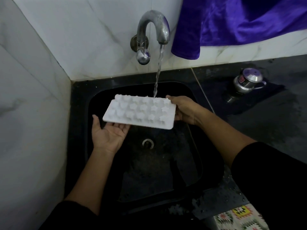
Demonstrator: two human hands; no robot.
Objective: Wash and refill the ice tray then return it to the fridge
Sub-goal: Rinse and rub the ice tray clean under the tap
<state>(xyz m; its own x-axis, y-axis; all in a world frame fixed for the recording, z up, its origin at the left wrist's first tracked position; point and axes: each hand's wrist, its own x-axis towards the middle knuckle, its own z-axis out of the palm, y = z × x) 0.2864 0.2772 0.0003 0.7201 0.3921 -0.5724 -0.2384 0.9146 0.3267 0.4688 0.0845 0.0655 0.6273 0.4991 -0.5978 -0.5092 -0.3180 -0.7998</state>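
You held the ice tray at the centre of the frame, above the black sink and clear of its bottom. The tray was white and rectangular, turned underside up, so its moulds stood out as rows of small star-shaped bumps, three rows along its length. A flat rim ran around them. It tilted slightly, with the near edge lower in the frame.

Your left hand lay palm up with straight fingers under the tray's lower left corner, carrying it without gripping. Your right hand pinched the tray's right short edge, thumb on top at the far corner and fingers tucked beneath.

The curved metal tap at the top centre was running. Its water stream came down at the tray's far edge, towards the right end. The round drain showed below the tray.

At the upper right a purple cloth hung over the marble-patterned wall tiles. A lidded steel pot stood on the dark countertop, well apart from the sink.
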